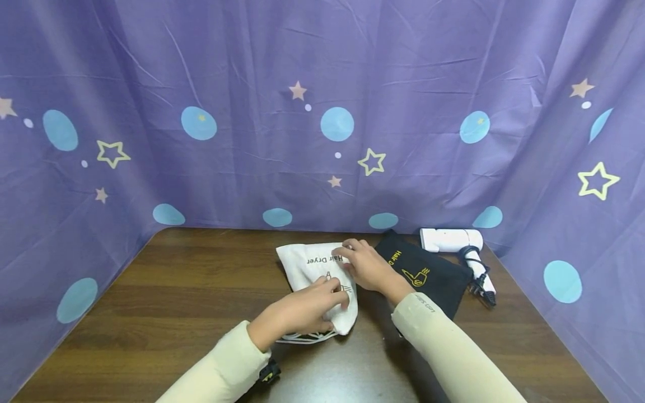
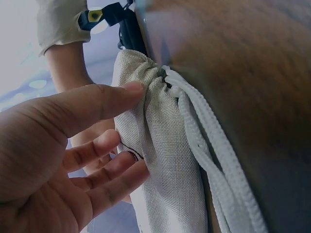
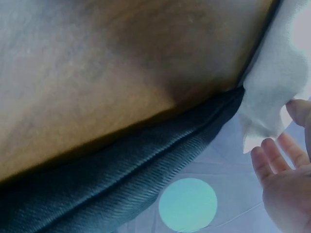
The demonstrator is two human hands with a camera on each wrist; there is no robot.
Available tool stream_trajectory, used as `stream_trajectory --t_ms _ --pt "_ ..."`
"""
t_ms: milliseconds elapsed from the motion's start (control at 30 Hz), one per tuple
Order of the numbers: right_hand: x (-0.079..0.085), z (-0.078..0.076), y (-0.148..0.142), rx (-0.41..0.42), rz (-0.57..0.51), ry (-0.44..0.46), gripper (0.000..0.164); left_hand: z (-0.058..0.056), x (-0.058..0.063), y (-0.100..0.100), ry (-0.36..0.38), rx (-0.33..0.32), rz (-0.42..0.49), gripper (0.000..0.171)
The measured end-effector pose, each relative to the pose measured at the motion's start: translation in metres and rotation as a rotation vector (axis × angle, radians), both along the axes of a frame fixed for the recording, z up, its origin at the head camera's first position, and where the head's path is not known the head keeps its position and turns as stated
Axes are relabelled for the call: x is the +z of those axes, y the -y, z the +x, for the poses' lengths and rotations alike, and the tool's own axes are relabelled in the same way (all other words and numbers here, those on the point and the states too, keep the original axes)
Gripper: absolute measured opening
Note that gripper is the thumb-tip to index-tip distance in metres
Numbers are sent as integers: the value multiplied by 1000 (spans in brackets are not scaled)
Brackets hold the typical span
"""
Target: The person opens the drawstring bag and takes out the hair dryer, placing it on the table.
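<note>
Pale sleeves [image 1: 216, 364] reach up from the bottom of the head view, one forearm from each side, down to the work on the wooden table [image 1: 176, 291].

White bag [image 1: 302, 274], lettered "Hair Dryer", lies flat in front of me under both hands, left of the black bag [image 1: 448, 280]. Gathered mouth [image 2: 155, 75] at the near end; white cords [image 2: 206, 111] trail out of it. Whether anything is inside, I cannot tell.

Left hand [image 1: 304, 308]: over the near half, fingers loosely bent and spread, thumb near the gathers, fingertips at the cloth. No firm grip visible. Right hand [image 1: 365, 263]: at the far end, thumb by the edge, fingers parted and relaxed. How hard either presses, I cannot tell.

Judgement: the step is handling the bag by its two ends. Best done with light, even contact, so the soft cloth neither bunches nor twists. Left thumb should stay clear of the cords; a snagged one would likely tighten the gathers. Right forearm crosses the black bag, so a low sleeve could drag it towards the hair dryer [image 1: 450, 240] beside it. Elbow up.
</note>
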State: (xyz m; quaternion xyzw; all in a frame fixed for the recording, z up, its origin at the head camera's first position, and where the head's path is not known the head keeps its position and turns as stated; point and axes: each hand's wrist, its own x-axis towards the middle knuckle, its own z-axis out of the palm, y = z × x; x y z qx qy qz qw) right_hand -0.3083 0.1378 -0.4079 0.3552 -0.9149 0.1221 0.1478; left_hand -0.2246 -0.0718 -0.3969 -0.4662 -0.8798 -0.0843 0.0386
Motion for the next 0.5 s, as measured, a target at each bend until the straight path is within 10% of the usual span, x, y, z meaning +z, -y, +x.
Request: stream_trajectory --t_ms 500 --pt "6 16 -3 83 -29 16 47 -1 0 -2 -60 -50 -87 20"
